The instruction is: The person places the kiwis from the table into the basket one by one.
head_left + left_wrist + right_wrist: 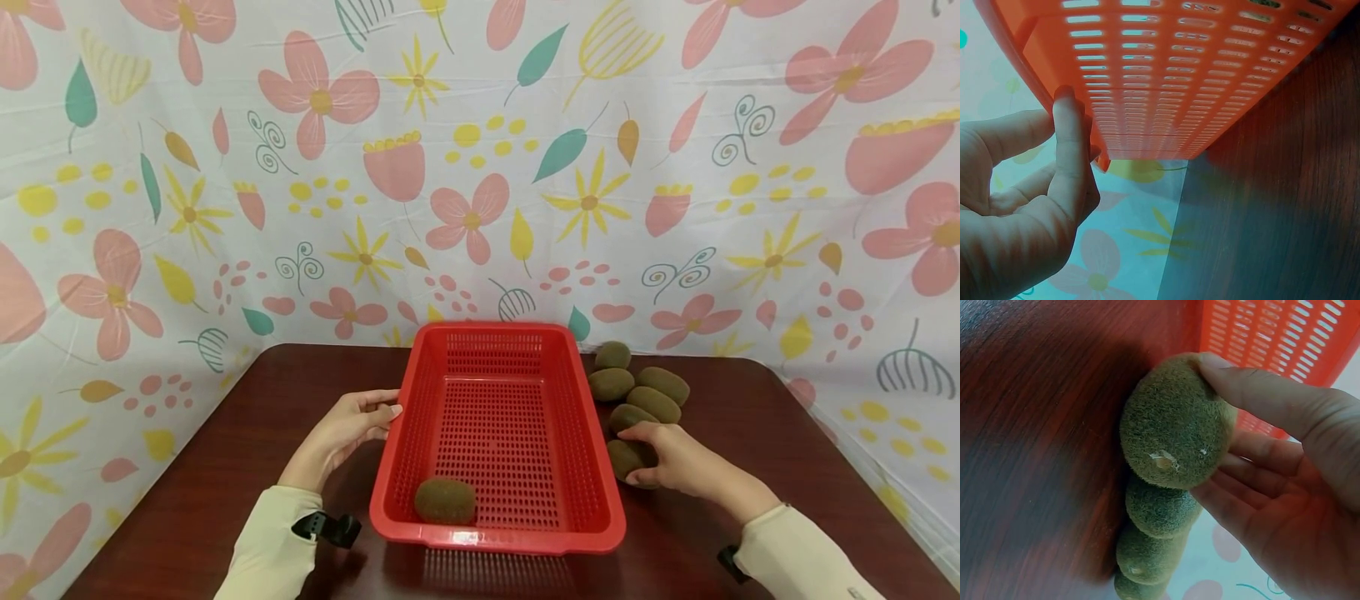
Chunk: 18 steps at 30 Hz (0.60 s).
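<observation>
Nearest, a lone kiwi lies in the near-left corner of the red basket, low centre frame. At lower right, beside the basket, the right hand grips another kiwi between thumb and fingers, seemingly to suit its rounded sides. Left of centre, the left hand pinches the basket's rim, probably for steadiness. Beyond, right of centre, five more kiwis cluster, likely for easy reach; flowered cloth fills the upper frame.

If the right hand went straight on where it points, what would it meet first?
Past the kiwi it grips, the right hand would probably meet the red basket, though depth is unclear.
</observation>
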Tool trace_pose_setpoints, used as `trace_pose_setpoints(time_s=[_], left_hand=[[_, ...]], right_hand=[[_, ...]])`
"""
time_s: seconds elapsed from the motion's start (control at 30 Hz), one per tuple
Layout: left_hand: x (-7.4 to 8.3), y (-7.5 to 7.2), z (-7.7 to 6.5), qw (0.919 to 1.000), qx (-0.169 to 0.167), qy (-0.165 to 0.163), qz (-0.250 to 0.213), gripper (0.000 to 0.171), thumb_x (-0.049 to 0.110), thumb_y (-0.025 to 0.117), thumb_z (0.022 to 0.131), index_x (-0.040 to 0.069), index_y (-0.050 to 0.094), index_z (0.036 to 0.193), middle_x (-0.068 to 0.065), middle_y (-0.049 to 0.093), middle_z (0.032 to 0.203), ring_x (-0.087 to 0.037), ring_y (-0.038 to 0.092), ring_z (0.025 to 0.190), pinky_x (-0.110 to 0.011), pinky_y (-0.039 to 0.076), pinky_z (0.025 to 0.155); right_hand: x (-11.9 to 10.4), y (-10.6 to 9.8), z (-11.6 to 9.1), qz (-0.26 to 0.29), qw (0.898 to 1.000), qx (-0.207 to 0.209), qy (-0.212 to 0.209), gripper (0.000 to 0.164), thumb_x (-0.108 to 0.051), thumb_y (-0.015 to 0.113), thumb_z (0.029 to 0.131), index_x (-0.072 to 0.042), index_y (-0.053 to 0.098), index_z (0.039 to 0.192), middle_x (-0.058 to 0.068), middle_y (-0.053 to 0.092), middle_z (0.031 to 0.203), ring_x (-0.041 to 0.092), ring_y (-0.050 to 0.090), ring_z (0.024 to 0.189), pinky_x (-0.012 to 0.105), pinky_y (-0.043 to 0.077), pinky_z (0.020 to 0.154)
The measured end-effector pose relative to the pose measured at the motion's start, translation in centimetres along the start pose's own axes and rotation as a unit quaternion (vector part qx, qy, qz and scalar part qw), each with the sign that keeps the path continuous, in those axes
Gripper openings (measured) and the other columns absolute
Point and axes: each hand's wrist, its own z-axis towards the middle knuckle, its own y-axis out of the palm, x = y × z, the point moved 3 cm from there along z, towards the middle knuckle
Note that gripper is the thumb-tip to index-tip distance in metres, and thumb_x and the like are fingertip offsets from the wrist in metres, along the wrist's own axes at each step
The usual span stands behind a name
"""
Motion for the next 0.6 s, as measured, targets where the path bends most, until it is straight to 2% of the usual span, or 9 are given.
trace_pose_setpoints(time_s=[0.43,0.6], left_hand=[[0.0,0.1,-0.1,1.0000,0.002,-0.002,0.009,0.047,0.011,0.060,0.095,-0.005,0.048,0.137,-0.012,0.065,0.094,-0.018,0.065,0.078,-0.032,0.056,0.075],[0.1,0.0,-0.2,1.0000,0.004,-0.003,0.004,0.047,0.011,0.060,0.095,-0.004,0.048,0.138,-0.012,0.065,0.096,-0.018,0.065,0.078,-0.031,0.056,0.074]], right_hand=[[-0.1,0.0,0.1,0.017,0.999,-0.030,-0.006,0.057,-0.025,0.083,0.074,0.008,0.063,0.115,0.016,0.066,0.112,0.027,0.063,0.099,0.031,0.053,0.075],[-0.2,-0.9,0.4,0.041,0.999,-0.026,-0.007,0.058,-0.027,0.082,0.077,0.009,0.062,0.118,0.015,0.066,0.112,0.014,0.061,0.090,0.026,0.051,0.069]])
